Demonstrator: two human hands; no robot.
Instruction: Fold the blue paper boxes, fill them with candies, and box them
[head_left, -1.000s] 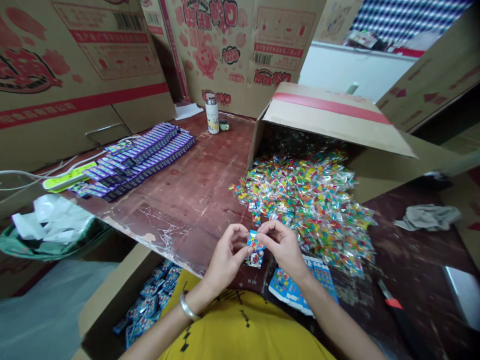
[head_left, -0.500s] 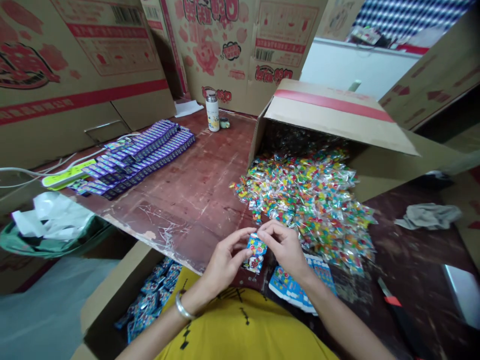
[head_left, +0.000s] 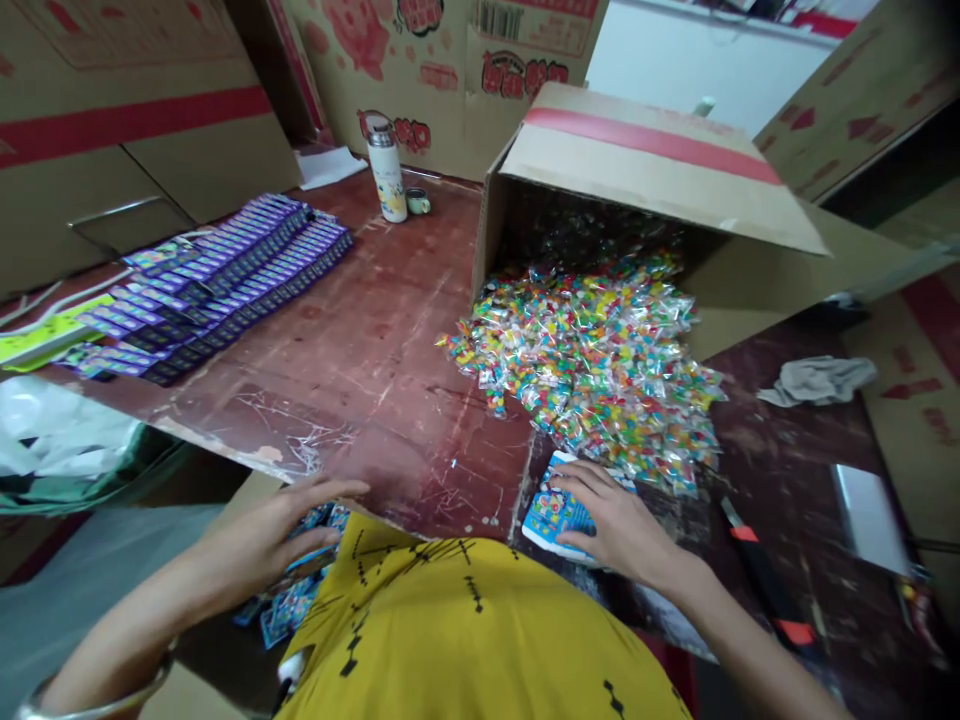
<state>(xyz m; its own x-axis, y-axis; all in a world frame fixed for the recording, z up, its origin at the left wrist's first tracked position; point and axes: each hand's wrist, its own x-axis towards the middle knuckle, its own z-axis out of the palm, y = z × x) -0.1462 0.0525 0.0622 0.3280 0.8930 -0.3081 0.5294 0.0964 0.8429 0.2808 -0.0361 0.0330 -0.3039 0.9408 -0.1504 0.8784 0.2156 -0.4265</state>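
My left hand [head_left: 262,535] is over an open carton beside my lap, fingers and thumb apart. Small blue printed packets [head_left: 289,610] lie in that carton beneath it, partly covered by the hand. My right hand [head_left: 611,515] rests on a stack of flat blue printed card boxes [head_left: 544,515] at the table's near edge. Its fingers lie across the top and the thumb is apart on the near side; no box is lifted off. Just beyond is a heap of clear sachets of colourful candies [head_left: 600,350], spilling from a tipped carton [head_left: 652,165].
Rows of purple boxes [head_left: 225,270] stand at left by a yellow-green power strip [head_left: 52,330]. A flask [head_left: 386,172] and small cup [head_left: 418,201] stand behind. On the right lie a cutter knife [head_left: 765,570], a grey cloth [head_left: 817,381] and a silvery flat object [head_left: 870,515].
The small blue box held by both hands has left them. My left hand moved left over the carton, my right hand moved right onto the blue stack. The view shifted downward.
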